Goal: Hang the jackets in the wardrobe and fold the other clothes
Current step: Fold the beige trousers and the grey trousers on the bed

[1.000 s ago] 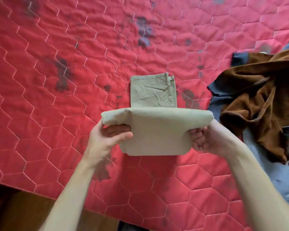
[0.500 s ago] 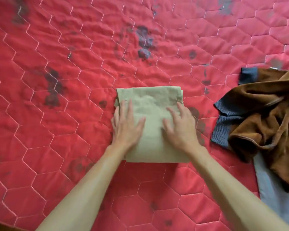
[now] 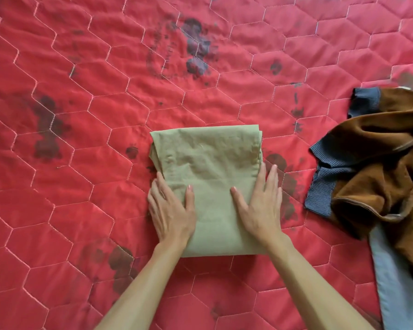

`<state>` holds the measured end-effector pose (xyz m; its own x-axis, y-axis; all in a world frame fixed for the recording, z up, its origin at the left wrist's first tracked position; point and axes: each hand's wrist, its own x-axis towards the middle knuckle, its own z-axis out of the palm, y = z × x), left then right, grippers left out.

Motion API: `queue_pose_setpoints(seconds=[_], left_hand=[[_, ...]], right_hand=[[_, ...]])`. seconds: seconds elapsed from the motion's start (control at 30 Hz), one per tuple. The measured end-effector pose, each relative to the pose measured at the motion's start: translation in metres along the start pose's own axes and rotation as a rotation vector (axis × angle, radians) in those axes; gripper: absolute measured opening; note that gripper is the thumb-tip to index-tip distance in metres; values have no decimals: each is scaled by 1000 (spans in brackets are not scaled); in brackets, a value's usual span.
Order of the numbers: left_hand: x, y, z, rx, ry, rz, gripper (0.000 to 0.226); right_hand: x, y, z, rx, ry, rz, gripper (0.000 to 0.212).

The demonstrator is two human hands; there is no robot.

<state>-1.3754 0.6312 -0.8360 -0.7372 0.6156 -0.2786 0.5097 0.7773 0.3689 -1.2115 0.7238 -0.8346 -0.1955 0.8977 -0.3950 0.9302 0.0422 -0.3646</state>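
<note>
A folded olive-green garment [image 3: 208, 163] lies flat as a neat rectangle in the middle of the red quilted bed cover [image 3: 81, 103]. My left hand [image 3: 171, 208] rests flat on its lower left edge, fingers straight. My right hand [image 3: 260, 206] presses flat on its lower right edge, fingers straight and pointing away from me. A crumpled brown jacket [image 3: 386, 186] with dark blue ribbed cuffs and hem lies at the right, apart from both hands.
A light blue-grey garment [image 3: 396, 282] lies under the brown jacket at the lower right edge. The red cover carries several dark stains around the folded piece and further back.
A second ago both hands held the green garment's near half lifted. They laid it over the far half, then slid outward to the pile's left and right edges.
</note>
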Motion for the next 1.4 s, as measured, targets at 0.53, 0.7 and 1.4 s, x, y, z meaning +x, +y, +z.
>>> queue_pose_setpoints(seconds=[0.53,0.7,1.4], left_hand=[[59,36,40,353,-2,464,73],[85,49,46,356,29,464,74],[-13,59,20,307,-130,427,77]], right_hand=[[48,-4,20,-369,152,-296,71],[68,-12,16,-364,195,-373,73],[-37,96,-87,-72,110,68,75]])
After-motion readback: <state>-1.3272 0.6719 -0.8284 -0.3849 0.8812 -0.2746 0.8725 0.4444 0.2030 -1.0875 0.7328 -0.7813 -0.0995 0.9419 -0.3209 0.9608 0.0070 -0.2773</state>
